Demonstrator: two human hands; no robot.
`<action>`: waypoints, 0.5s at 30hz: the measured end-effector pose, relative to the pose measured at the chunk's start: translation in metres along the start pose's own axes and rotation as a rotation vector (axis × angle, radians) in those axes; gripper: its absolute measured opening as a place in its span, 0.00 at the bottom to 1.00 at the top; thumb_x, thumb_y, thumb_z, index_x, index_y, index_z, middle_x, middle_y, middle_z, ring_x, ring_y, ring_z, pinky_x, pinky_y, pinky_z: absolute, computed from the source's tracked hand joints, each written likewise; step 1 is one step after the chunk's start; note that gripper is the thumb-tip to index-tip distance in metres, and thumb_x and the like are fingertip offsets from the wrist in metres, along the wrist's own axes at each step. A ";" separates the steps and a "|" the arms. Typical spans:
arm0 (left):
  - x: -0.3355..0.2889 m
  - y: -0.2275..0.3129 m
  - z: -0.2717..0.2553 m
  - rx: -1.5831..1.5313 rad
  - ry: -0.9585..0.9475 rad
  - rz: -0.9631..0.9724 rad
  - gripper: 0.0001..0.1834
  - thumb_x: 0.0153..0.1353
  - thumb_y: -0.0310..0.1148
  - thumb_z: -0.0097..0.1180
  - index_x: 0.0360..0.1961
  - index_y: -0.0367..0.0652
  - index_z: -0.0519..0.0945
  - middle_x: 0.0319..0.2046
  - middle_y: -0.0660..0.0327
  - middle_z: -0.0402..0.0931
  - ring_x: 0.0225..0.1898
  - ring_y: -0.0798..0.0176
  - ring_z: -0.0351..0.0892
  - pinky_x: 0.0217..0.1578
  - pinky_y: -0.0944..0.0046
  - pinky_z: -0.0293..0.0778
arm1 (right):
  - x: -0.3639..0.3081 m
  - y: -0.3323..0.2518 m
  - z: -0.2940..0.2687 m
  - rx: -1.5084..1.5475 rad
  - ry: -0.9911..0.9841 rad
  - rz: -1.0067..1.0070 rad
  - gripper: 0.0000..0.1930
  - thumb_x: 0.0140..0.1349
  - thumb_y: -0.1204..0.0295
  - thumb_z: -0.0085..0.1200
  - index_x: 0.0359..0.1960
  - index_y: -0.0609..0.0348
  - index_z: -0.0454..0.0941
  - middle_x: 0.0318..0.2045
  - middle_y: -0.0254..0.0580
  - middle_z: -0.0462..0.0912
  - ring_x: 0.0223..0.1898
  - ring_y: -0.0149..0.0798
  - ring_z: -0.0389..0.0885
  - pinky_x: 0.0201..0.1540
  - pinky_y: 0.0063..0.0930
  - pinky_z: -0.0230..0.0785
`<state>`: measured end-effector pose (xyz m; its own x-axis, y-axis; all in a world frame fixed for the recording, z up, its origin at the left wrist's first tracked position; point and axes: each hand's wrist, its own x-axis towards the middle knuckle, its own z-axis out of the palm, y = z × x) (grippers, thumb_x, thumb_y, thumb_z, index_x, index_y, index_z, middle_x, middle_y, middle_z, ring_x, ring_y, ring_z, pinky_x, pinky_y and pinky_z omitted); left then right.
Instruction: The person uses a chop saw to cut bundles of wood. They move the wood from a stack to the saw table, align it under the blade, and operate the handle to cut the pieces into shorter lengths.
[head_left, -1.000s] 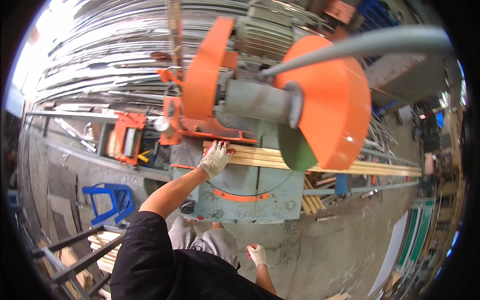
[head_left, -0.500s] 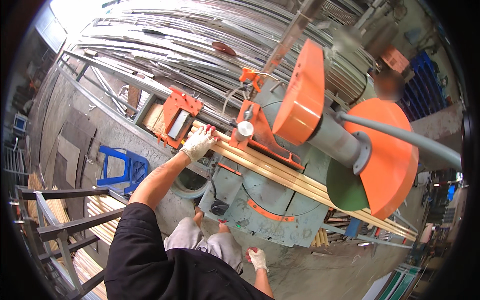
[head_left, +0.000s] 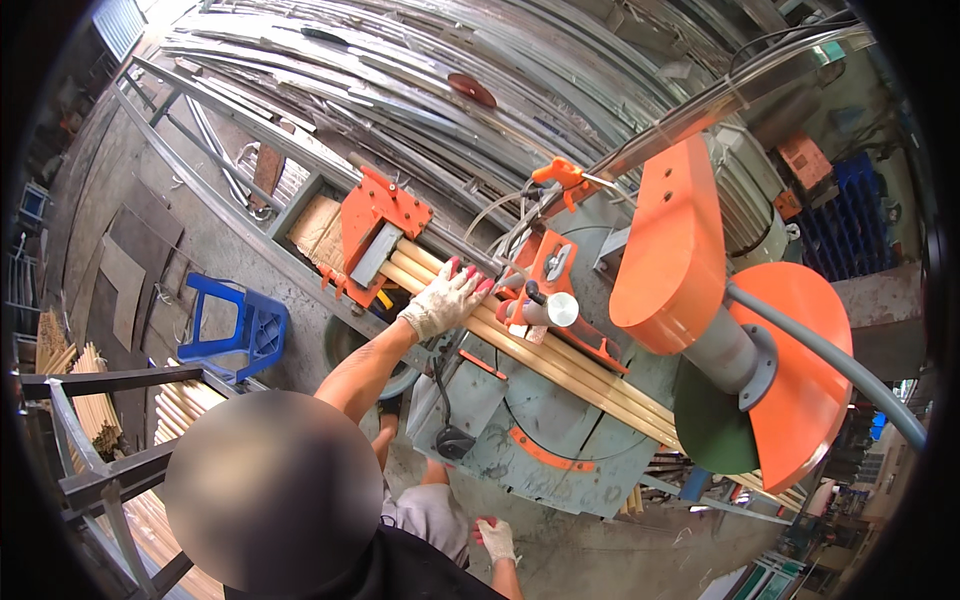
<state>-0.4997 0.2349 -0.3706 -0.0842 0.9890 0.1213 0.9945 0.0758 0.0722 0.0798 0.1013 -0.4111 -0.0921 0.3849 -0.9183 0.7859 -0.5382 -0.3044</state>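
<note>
So the gloved right hand (head_left: 495, 540) is nearest, down at 6 o'clock and well apart from the work, fingers half curled. Can't tell if there's anything in it. The gloved left hand (head_left: 445, 302) is just left of centre, palm down with its red-tipped fingers laid across a bunch of pale strips (head_left: 560, 362). Whether it's actually gripping them, I can't tell.

The strips run from 10 o'clock to 4 o'clock, crossing a grey-green surface (head_left: 540, 410). Their 10 o'clock ends sit right by an orange stop block (head_left: 385, 215). A round silver knob (head_left: 562, 309) is near them at 3 o'clock.

Between 3 and 4 there's a big orange guard (head_left: 800, 400) beside a dark green disc (head_left: 712, 425). Blue stool (head_left: 262, 335) on the floor around 9. Farthest back, loads of metal bars (head_left: 420, 110) spread around 11 to 12.
</note>
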 end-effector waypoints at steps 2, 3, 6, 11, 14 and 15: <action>0.000 -0.005 -0.003 0.063 0.154 -0.006 0.31 0.64 0.33 0.51 0.70 0.41 0.70 0.70 0.54 0.69 0.74 0.51 0.64 0.74 0.29 0.51 | -0.005 0.000 0.009 0.029 0.007 0.035 0.13 0.69 0.67 0.58 0.48 0.63 0.85 0.34 0.41 0.89 0.28 0.32 0.87 0.28 0.26 0.78; -0.002 -0.007 0.001 0.068 0.172 -0.018 0.31 0.63 0.33 0.52 0.69 0.43 0.72 0.71 0.56 0.68 0.75 0.49 0.63 0.74 0.26 0.49 | -0.006 0.000 0.012 0.036 0.014 0.036 0.13 0.69 0.67 0.58 0.48 0.62 0.85 0.33 0.40 0.89 0.28 0.32 0.87 0.28 0.26 0.78; -0.007 -0.003 0.008 0.032 0.248 -0.056 0.30 0.62 0.33 0.53 0.67 0.45 0.74 0.73 0.57 0.66 0.77 0.49 0.60 0.75 0.26 0.47 | -0.001 0.004 0.019 0.015 0.031 0.051 0.12 0.67 0.67 0.59 0.46 0.60 0.86 0.33 0.38 0.89 0.28 0.31 0.86 0.29 0.25 0.78; -0.007 0.001 0.016 0.028 0.275 -0.036 0.27 0.63 0.34 0.53 0.64 0.45 0.77 0.74 0.56 0.66 0.78 0.45 0.58 0.75 0.23 0.45 | -0.006 0.001 0.030 -0.102 0.134 -0.081 0.11 0.65 0.66 0.61 0.37 0.61 0.88 0.28 0.36 0.88 0.27 0.28 0.85 0.28 0.26 0.75; -0.015 -0.006 0.050 -0.056 0.168 -0.076 0.32 0.60 0.34 0.56 0.68 0.49 0.74 0.74 0.56 0.65 0.79 0.42 0.54 0.74 0.22 0.43 | -0.010 -0.034 0.020 -0.253 0.137 -0.124 0.18 0.64 0.56 0.59 0.32 0.61 0.86 0.23 0.41 0.86 0.27 0.33 0.84 0.33 0.36 0.74; -0.017 -0.002 0.040 -0.029 0.075 -0.122 0.32 0.61 0.36 0.57 0.69 0.47 0.73 0.73 0.54 0.67 0.78 0.42 0.56 0.74 0.22 0.45 | -0.004 -0.017 0.013 -0.343 0.169 -0.104 0.20 0.65 0.53 0.56 0.32 0.60 0.85 0.23 0.45 0.84 0.26 0.37 0.84 0.34 0.41 0.72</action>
<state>-0.4974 0.2226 -0.4121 -0.2097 0.9604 0.1836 0.9745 0.1900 0.1190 0.0588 0.0998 -0.4054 -0.1021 0.5575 -0.8238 0.9391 -0.2192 -0.2647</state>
